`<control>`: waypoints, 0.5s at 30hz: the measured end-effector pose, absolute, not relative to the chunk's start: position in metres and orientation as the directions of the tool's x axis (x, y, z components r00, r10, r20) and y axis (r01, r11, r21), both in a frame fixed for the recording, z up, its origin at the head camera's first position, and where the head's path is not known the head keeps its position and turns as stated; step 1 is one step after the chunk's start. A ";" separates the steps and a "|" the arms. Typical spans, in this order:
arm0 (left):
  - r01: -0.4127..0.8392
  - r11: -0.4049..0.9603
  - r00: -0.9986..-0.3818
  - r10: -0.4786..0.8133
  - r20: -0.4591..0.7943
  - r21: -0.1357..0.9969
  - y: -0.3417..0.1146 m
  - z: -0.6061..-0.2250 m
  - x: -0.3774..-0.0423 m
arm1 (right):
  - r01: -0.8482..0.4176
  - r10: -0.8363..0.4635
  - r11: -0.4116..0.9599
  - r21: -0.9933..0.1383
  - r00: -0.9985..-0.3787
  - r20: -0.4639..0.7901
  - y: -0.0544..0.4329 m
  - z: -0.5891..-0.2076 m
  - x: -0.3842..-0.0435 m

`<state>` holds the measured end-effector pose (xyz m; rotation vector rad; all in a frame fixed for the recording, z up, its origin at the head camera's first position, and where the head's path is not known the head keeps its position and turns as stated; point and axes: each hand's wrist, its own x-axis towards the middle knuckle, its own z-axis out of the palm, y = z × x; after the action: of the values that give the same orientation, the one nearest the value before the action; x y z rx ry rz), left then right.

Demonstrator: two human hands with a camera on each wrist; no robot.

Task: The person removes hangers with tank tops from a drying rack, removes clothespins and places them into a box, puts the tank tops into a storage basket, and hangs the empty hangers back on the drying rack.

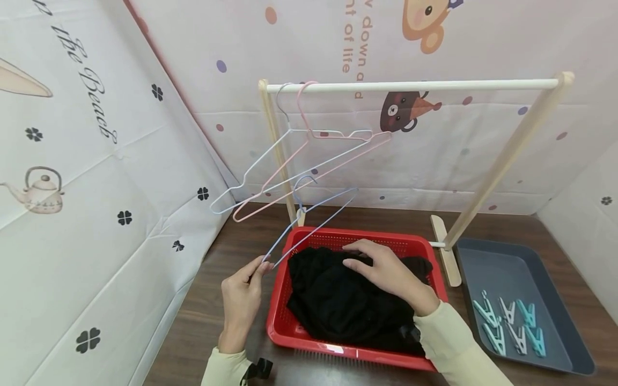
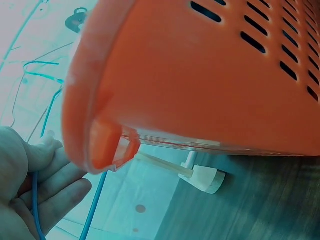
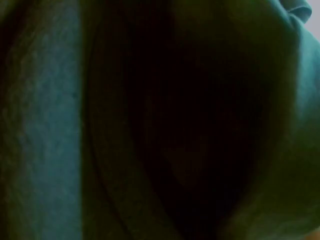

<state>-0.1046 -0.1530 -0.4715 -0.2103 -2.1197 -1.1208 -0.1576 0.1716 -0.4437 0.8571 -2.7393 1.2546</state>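
Observation:
In the head view my left hand [image 1: 243,297] pinches one end of a blue clothes hanger [image 1: 285,234], whose hook points up and away toward the rack. The left wrist view shows the hanger wire [image 2: 35,200] passing between thumb and fingers of that hand [image 2: 35,185]. My right hand [image 1: 386,271] is over black cloth [image 1: 338,305], fingers loosely bent; whether it touches the cloth is hard to tell. The cloth lies bunched in a red perforated basket [image 1: 282,316]. Dark blur and sleeve fabric fill the right wrist view, hiding the hand's contact.
Behind the basket stands a rack with a white rail [image 1: 434,85] and wooden legs. A white hanger [image 1: 263,155] and a pink hanger [image 1: 289,161] hang at its left end. At right, a grey tray [image 1: 497,262] holds several clothespins [image 1: 519,340].

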 end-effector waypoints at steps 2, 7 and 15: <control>0.449 0.602 -0.731 -0.178 0.659 0.660 -0.154 -0.471 -0.104 | -0.497 -0.460 0.552 -0.670 -0.851 0.252 0.173 -0.441 -0.157; 0.464 0.589 -0.727 -0.174 0.665 0.661 -0.155 -0.469 -0.103 | -0.559 -0.387 0.617 -0.554 -0.829 0.404 0.184 -0.423 -0.153; 0.503 0.563 -0.709 -0.165 0.686 0.655 -0.156 -0.464 -0.102 | -0.536 -0.271 0.713 -0.451 -0.805 0.528 0.219 -0.385 -0.145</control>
<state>-0.1020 -0.1561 -0.4639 -0.2705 -2.0670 -1.1701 -0.1455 0.2190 -0.3852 0.6214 -2.4912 0.8450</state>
